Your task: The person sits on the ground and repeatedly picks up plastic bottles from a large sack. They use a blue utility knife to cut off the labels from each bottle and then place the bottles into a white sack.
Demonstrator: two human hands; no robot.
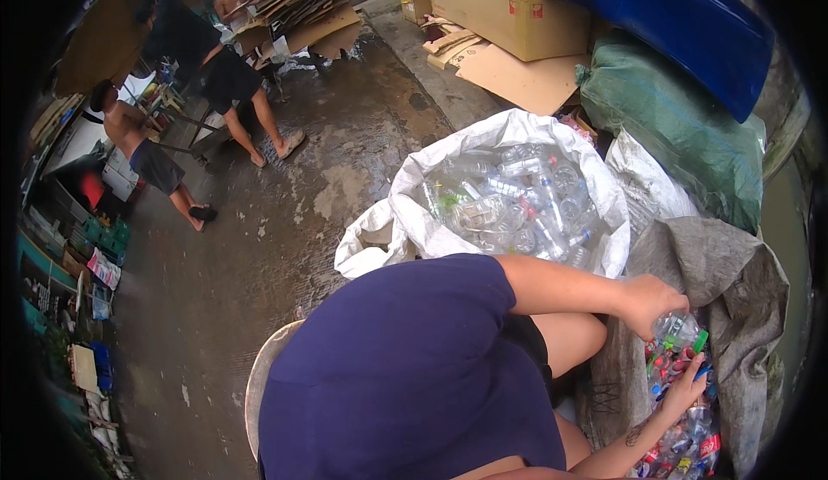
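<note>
Gripping a clear bottle point(676, 330) by its body with the left hand point(651, 304), above a grey sack point(740, 294) filled with bottles. Tilted, long axis sloping down rightward, green cap point(701, 341) outermost. Looks see-through and glossy. Near the cap, right hand point(684, 389) with fingers partly bent; cannot tell whether closed on anything.

The floor point(181, 333) is dark, wet and stained, with pale worn patches and a dull sheen of light. At the far end leans a tall stack of flattened cardboard point(289, 1). To its right, a closed cardboard box point(517, 18) rests on loose brown sheets point(517, 75), beneath a large, glossy blue panel point(690, 27). Green crates point(108, 234) and blurred clutter line the left edge.
</note>
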